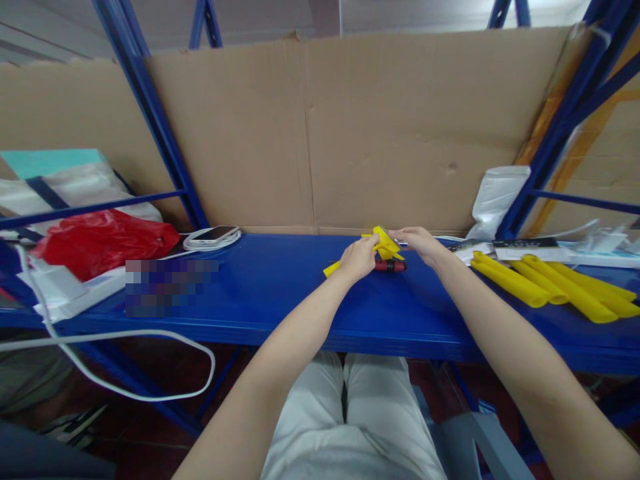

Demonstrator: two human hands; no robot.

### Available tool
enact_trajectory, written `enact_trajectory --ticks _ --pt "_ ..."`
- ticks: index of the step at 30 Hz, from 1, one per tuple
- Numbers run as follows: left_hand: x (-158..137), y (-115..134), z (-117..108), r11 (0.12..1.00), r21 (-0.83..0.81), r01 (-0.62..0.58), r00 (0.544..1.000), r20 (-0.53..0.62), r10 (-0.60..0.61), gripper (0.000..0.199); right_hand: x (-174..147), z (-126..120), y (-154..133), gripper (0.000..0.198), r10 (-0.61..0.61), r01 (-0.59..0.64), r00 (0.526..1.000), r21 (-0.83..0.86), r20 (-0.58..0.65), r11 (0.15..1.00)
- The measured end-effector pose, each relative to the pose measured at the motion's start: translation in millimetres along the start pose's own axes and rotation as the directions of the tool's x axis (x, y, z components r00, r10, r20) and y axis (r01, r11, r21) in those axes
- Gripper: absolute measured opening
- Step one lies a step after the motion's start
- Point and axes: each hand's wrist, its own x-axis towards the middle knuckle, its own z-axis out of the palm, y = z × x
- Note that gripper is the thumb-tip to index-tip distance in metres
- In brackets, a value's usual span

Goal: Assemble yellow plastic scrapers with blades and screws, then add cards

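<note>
Behind everything, a tall brown cardboard wall runs along the back edge of the blue tabletop, its creased panels reaching well above your hands. Slanting blue metal posts frame it at both sides, a pale ceiling shows over its top, and dark red floor lies below the front edge. Under that edge you sit in light trousers, a grey seat at your right.

At the tabletop's left end, a crumpled red bag sits against a whitish bag; a white cable loops down past the front edge. Near the right end, several yellow tubes lie side by side, and a white pouch leans by the right-hand post at the back. Toward the back left, a phone rests on a coiled white cord.

Your left hand and right hand meet right of the tabletop's middle. Your left fingers are clamped on the yellow piece, held over the tabletop near its back edge; whether your right fingers, just beside it, grip anything, you cannot tell. Just below it lies a dark red tool.
</note>
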Motion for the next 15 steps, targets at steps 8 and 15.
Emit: enact_trajectory --ticks 8,15 --pt "0 -2 0 1.0 -0.012 -0.008 1.0 -0.007 0.008 0.044 -1 2 1 0.014 0.006 -0.007 0.994 0.003 0.108 1.0" --pt "0 -2 3 0.999 0.035 0.027 0.998 0.051 -0.029 0.039 3 -9 8 0.014 -0.073 0.059 0.997 -0.385 -0.021 0.921"
